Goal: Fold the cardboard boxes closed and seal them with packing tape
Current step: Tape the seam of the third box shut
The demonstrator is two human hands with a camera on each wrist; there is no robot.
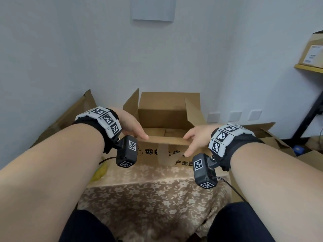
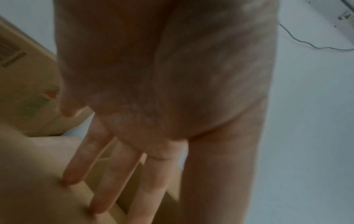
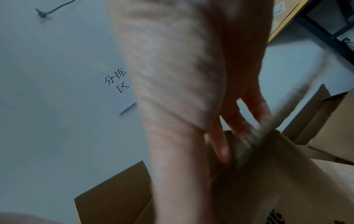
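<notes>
The open cardboard box (image 1: pixel 168 119) sits at the counter's (image 1: pixel 153 189) far edge. Left hand (image 1: pixel 132 127) and right hand (image 1: pixel 196 137) rest on its near flap (image 1: pixel 166 141), grip relaxed, holding nothing. Best press both ends evenly inward, creasing along the hinge.

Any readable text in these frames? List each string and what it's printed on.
"产地直": black print on the near side of the open brown cardboard box, cut off by the right hand.
"分拣区": white paper sign on the wall, right wrist view.
Black logo marks left of the box print: not readable.
White shipping label on the brown cardboard box on the shelf: too small.
Barcode label, left wrist view: blurred.
</notes>
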